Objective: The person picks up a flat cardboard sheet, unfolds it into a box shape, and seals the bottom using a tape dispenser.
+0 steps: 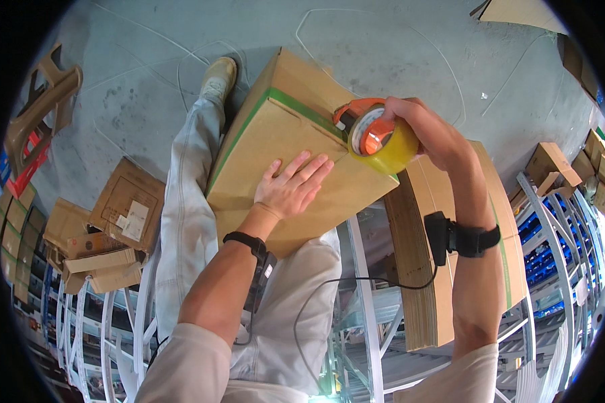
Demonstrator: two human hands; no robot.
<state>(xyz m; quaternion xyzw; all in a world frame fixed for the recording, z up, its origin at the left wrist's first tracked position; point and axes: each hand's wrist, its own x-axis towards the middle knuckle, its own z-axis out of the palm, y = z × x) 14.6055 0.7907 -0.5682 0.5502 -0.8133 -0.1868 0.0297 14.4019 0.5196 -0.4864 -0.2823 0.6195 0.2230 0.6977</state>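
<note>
A brown cardboard box with a green stripe along its edges rests tilted against my legs. My left hand lies flat on its broad face, fingers spread. At the box's right edge, my right hand is wrapped around an orange tape dispenser loaded with a wide yellow tape roll. The dispenser's head meets or nearly meets the green-striped edge; whether tape is stuck there I cannot tell. Both forearms carry black straps, and a thin cable runs from the device on the right one.
Flattened cardboard sheets are stacked close to my right. Several used cartons sit at left, below a brown plastic stool. Metal racks with blue contents stand at right. My shoe is on the grey floor.
</note>
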